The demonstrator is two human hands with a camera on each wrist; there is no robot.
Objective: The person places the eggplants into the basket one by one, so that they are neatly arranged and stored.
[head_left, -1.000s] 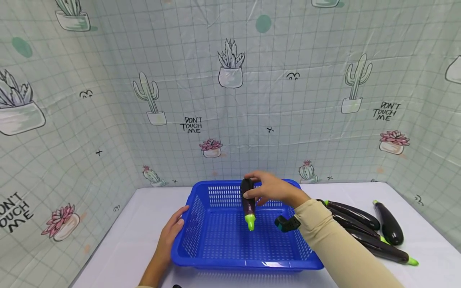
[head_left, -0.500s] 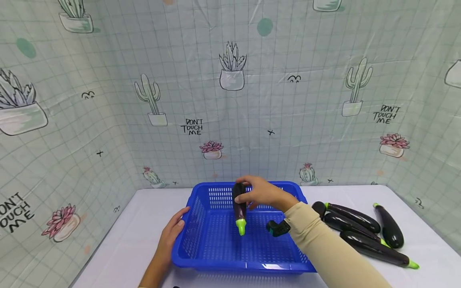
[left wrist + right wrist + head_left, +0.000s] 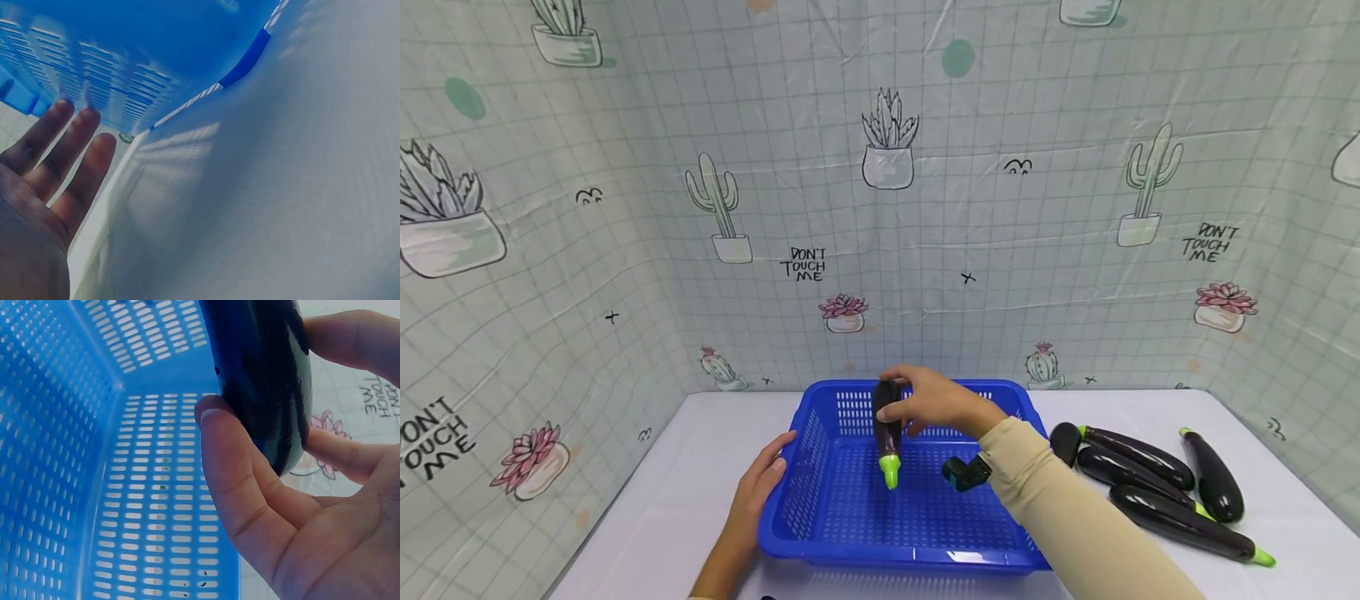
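Note:
My right hand (image 3: 932,402) grips a dark purple eggplant (image 3: 888,425) by its thick end, over the blue plastic basket (image 3: 917,557). Its green stem end hangs down toward the basket floor. The right wrist view shows thumb and fingers around the glossy eggplant (image 3: 265,381), beside the slotted basket wall (image 3: 156,506). My left hand (image 3: 756,487) is at the basket's left side, fingertips right at the rim. In the left wrist view its fingers (image 3: 81,181) are nearly straight, with the tips against the slotted wall (image 3: 100,69).
Several more eggplants (image 3: 1180,521) lie on the white table (image 3: 647,500) to the right of the basket. A printed cactus curtain (image 3: 955,225) hangs close behind and along both sides. A black wrist strap piece (image 3: 966,473) juts below the right wrist, over the basket.
My right hand has carried the eggplant leftward over the basket, its height changing little. The left hand has stayed at the left rim. The eggplants on the right lie as before.

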